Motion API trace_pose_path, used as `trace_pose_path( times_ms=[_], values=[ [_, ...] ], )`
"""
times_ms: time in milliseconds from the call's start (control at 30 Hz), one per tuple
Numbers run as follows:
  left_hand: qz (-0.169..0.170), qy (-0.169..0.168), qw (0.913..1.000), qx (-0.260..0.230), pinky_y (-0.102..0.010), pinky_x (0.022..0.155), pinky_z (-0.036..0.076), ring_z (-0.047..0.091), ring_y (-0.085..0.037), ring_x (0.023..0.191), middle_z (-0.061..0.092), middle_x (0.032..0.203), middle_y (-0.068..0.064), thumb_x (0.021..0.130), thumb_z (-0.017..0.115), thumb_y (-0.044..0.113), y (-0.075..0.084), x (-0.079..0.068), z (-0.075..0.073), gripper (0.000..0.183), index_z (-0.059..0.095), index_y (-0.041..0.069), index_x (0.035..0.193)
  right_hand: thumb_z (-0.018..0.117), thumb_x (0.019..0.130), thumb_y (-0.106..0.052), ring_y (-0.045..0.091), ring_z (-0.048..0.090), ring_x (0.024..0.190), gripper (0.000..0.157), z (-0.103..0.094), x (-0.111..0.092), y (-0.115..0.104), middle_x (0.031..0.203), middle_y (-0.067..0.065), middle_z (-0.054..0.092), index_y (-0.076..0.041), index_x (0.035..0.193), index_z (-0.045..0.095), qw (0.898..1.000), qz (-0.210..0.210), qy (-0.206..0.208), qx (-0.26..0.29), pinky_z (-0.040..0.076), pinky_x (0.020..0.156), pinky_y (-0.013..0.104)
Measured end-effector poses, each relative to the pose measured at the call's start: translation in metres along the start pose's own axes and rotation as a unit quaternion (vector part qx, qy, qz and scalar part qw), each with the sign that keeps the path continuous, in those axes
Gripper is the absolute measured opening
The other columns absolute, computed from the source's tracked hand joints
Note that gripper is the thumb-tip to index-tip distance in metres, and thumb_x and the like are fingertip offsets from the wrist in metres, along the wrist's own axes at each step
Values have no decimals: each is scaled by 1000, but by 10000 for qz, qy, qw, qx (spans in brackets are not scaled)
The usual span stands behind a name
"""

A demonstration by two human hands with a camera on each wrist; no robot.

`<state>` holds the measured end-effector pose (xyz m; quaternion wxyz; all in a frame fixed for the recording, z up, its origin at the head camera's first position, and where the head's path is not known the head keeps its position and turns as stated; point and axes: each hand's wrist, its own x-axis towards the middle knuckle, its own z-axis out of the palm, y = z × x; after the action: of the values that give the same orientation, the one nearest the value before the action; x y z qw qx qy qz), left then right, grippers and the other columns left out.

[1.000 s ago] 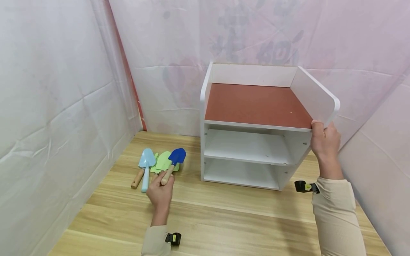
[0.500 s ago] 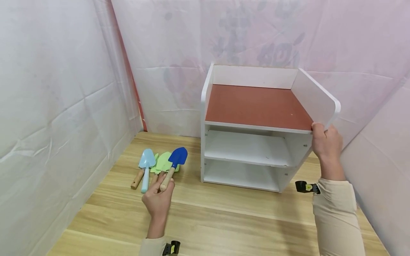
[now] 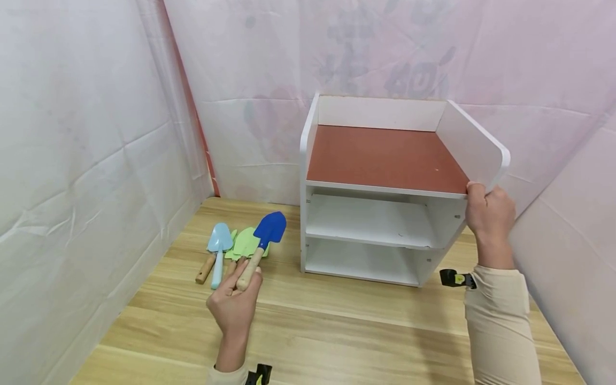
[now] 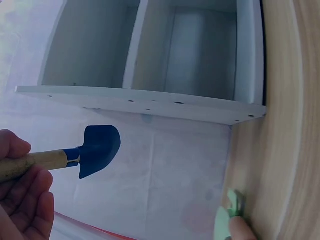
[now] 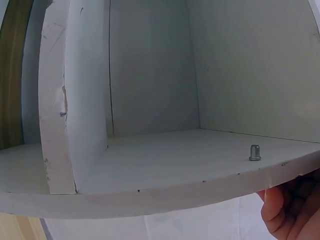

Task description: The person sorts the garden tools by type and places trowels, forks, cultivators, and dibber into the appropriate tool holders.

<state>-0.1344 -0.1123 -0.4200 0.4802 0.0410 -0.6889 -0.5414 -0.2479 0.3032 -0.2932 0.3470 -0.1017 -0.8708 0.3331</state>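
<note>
My left hand [image 3: 234, 307] grips the wooden handle of a small blue trowel [image 3: 271, 227], its blade pointing away and up to the right. In the left wrist view the trowel's blade [image 4: 100, 150] stands clear of the fingers, with the shelf unit's side panel behind it. Beyond that hand lie a light-blue trowel [image 3: 220, 238] and light-green garden tools [image 3: 245, 241] with wooden handles, partly overlapping. My right hand [image 3: 490, 211] grips the front edge of the white shelf unit's [image 3: 385, 188] right side panel, thumb at the red-brown top board. Its fingertips [image 5: 272, 207] show at that edge in the right wrist view.
The shelf unit has two compartments below its red-brown top [image 3: 385, 158]. A small metal shelf pin [image 5: 255, 152] juts from its inner side. Everything stands on a wood-grain table [image 3: 313, 331]. Pale cloth hangings [image 3: 110, 160] enclose the table at the left, back and right.
My left hand has drawn back toward me and lifted the blue trowel farther from the other tools. The right hand keeps its hold on the shelf unit.
</note>
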Motion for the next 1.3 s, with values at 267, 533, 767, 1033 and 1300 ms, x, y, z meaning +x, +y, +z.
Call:
trace_pose_path(
  times_ms=[267,533,767,1033,1300],
  values=[
    [999,100,9949,38,-23,72,49,63,-32,88,67,87,-17,58,79,-10,18,1,-5,33,72,-6,89,38,86,-30,34,47,66,38,1,-3,1,64,23,52,-3,60,46,9989,-59,464,88,27,52,40],
    [1511,235,9880,232,-18,72,49,66,-23,84,69,84,-13,57,78,-5,32,3,-10,30,73,-4,87,45,84,-30,13,35,44,47,-1,-3,-2,40,2,37,-10,41,39,9966,-200,800,51,20,37,32],
    [1696,315,9850,96,-17,67,50,67,-26,79,68,78,-16,58,76,-3,43,2,-14,26,73,-6,84,44,84,-31,20,30,44,51,-1,-5,-2,38,0,30,-10,39,34,9965,-79,831,-5,16,37,35],
    [1977,349,9796,60,-14,53,47,64,-18,55,68,73,-14,59,76,1,50,0,-15,25,73,-6,82,41,86,-30,23,29,44,51,0,-6,0,38,-1,27,-10,40,32,9958,-164,902,-67,15,38,36],
    [2144,358,9757,-290,-18,60,51,67,-26,63,68,77,-19,61,76,1,59,-2,-11,24,72,-8,83,42,85,-29,23,25,43,50,0,-7,0,41,6,27,-9,40,31,9940,-184,1077,-3,13,38,35]
  ],
)
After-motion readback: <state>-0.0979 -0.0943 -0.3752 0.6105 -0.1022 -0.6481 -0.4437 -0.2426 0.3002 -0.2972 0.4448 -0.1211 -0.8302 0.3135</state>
